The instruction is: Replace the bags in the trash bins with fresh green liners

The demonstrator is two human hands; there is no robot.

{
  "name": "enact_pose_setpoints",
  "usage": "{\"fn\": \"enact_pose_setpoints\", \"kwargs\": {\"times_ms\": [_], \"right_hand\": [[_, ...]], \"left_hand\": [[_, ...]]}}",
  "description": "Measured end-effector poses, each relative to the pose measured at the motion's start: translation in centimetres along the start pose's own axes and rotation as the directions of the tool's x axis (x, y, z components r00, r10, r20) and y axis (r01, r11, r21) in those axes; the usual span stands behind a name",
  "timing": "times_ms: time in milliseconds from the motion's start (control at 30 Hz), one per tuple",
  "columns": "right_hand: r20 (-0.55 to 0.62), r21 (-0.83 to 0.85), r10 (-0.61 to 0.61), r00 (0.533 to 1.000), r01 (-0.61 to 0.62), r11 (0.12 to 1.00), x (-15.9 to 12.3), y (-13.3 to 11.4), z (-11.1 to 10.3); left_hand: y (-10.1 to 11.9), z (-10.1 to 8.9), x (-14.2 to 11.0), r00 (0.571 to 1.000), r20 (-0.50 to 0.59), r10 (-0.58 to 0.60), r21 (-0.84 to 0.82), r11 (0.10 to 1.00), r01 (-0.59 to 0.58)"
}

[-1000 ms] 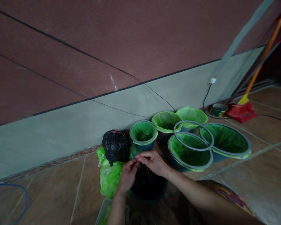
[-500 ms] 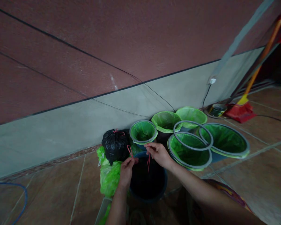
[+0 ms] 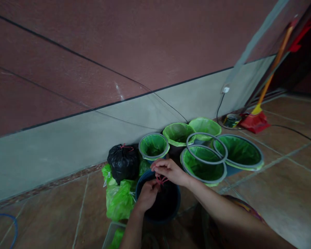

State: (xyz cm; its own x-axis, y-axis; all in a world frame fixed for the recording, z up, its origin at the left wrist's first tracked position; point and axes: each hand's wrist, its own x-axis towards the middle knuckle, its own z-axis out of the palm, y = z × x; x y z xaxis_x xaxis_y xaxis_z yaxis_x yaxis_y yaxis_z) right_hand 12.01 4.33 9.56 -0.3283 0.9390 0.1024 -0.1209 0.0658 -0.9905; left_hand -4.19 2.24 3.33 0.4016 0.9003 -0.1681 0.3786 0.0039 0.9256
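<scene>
Over a dark blue bin [image 3: 178, 204], a red drawstring [image 3: 161, 180] shows as loops between my two hands. My left hand [image 3: 147, 194] is closed, pinching the drawstring near the bin's left side. Just above and to the right, my right hand [image 3: 171, 171] has its fingers bent together at the string. The bin's inside is dark, with what looks like a black bag in it. A full black garbage bag [image 3: 122, 165] with a red tie stands to the left. Green plastic bags [image 3: 119, 202] lie below it.
Several bins with green liners, including a small bin [image 3: 154, 146], stand along the wall. A loose grey ring [image 3: 188, 143] rests across two bins. Farther right are a red dustpan [image 3: 256, 122], a broom [image 3: 271, 77] and a can [image 3: 232, 120]. A blue hose [image 3: 15, 228] lies left.
My hands have come together over the bin; the drawstring ends, held apart before, now cross in loops between them. The view has shifted slightly to the right.
</scene>
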Motion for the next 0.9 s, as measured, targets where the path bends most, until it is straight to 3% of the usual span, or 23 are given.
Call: {"fn": "enact_pose_setpoints", "kwargs": {"times_ms": [200, 400, 467, 533, 667, 767, 900], "right_hand": [[-0.026, 0.065, 0.005, 1.000, -0.003, 0.998, 0.2, 0.2, -0.2], [-0.074, 0.030, 0.006, 0.997, -0.004, 1.000, 0.7, 1.5, -0.4], [-0.084, -0.084, 0.026, 0.996, -0.033, 0.996, 0.9, 2.1, -0.7], [-0.110, -0.308, 0.060, 0.992, -0.091, 0.947, 0.9, 2.7, -1.1], [-0.217, -0.690, 0.138, 0.966, -0.252, 0.679, 0.0, 3.0, -1.4], [-0.139, -0.750, 0.227, 0.964, -0.252, 0.612, -1.0, 3.0, -0.7], [-0.116, -0.743, 0.283, 0.952, -0.272, 0.612, -1.9, 2.7, 0.6]], "left_hand": [[0.0, -0.1, -0.2, 0.993, 0.117, 0.022, 0.098, 0.995, -0.034], [-0.2, 0.2, -0.3, 0.965, 0.263, -0.007, 0.023, 1.000, 0.001], [-0.2, 0.3, -0.2, 0.977, 0.213, -0.014, 0.033, 0.999, 0.007], [-0.4, 0.1, 0.0, 0.992, 0.128, -0.019, 0.051, 0.999, 0.013], [-1.5, -0.5, 0.5, 0.996, -0.057, -0.069, 0.000, 0.998, 0.069], [-2.3, -0.8, 0.9, 0.978, -0.150, -0.148, -0.095, 0.986, 0.135], [-2.2, -0.6, 1.3, 0.963, -0.144, -0.229, -0.204, 0.959, 0.197]]}}
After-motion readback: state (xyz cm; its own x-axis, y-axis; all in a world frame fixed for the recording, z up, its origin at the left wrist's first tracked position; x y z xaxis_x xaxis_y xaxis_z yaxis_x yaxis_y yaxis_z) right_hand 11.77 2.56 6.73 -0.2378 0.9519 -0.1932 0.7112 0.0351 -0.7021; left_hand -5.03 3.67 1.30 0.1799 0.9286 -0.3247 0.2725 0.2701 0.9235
